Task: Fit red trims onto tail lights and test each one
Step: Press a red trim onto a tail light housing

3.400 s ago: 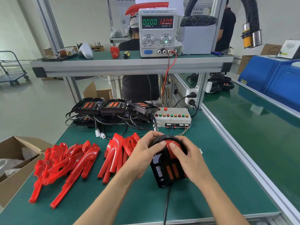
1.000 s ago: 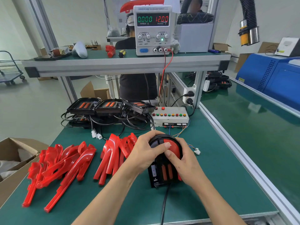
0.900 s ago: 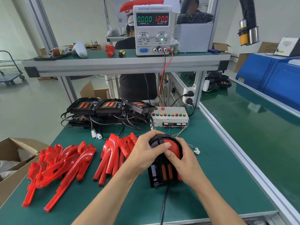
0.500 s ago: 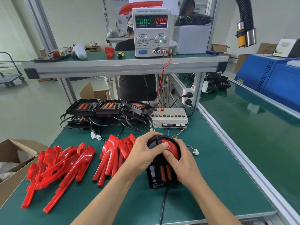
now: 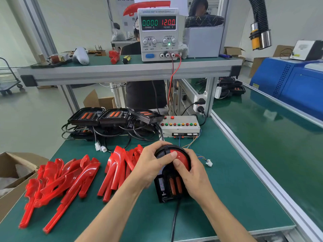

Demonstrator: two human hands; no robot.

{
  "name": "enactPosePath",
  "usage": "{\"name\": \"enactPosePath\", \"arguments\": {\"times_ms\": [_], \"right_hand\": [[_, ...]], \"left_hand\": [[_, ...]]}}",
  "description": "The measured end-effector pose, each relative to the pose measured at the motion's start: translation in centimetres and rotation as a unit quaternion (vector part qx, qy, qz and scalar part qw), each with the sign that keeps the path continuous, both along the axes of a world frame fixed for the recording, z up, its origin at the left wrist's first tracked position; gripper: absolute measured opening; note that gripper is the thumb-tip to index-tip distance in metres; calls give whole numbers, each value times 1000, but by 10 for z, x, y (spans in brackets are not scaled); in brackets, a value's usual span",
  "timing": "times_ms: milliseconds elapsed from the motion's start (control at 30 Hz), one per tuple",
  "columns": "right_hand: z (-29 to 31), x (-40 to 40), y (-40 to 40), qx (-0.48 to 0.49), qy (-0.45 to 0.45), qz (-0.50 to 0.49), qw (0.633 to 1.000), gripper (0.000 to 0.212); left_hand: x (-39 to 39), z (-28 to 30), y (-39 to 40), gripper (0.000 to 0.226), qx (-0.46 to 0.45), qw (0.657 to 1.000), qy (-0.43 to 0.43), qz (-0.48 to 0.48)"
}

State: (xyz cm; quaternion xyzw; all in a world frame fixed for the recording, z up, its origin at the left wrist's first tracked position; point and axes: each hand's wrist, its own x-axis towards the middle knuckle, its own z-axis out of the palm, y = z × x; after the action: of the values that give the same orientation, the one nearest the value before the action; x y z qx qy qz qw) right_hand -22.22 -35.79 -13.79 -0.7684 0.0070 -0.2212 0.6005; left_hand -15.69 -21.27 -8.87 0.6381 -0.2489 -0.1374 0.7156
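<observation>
Head view, hands: your left hand (image 5: 150,169) and right hand (image 5: 193,173) both curl round one tail light (image 5: 172,173), thumbs pressing its red trim (image 5: 181,158).
Tail light place: on the green table (image 5: 236,186), near its front edge, black cable (image 5: 174,219) trailing toward you.
Other tail lights: three (image 5: 115,116) in a row at the back.
Loose trims: two piles (image 5: 61,179), too overlapped to count.
Cardboard box (image 5: 10,173): open, pale wrapping inside.
Power supply (image 5: 158,34): one, reading 0.000 and 12.00.

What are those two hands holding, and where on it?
Both grip one tail light: the left hand wraps its rounded top left side, the right hand its right side, thumbs pressing the red trim.
</observation>
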Motion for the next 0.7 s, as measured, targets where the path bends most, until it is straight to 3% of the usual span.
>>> {"name": "enactPosePath", "arguments": {"times_ms": [333,500,600,700], "right_hand": [[-1,6,-4,0,32,-4,999,44],[-5,-1,-24,48,78,137,986,38],[-17,-11,-29,34,75,140,987,38],[-20,-14,-27,45,63,120,990,35]], "left_hand": [[9,-5,-7,14,41,999,-6,30],[18,-3,-4,15,20,994,94,53],[21,-5,-2,26,8,986,156,55],[21,-5,-5,33,13,986,155,58]]}}
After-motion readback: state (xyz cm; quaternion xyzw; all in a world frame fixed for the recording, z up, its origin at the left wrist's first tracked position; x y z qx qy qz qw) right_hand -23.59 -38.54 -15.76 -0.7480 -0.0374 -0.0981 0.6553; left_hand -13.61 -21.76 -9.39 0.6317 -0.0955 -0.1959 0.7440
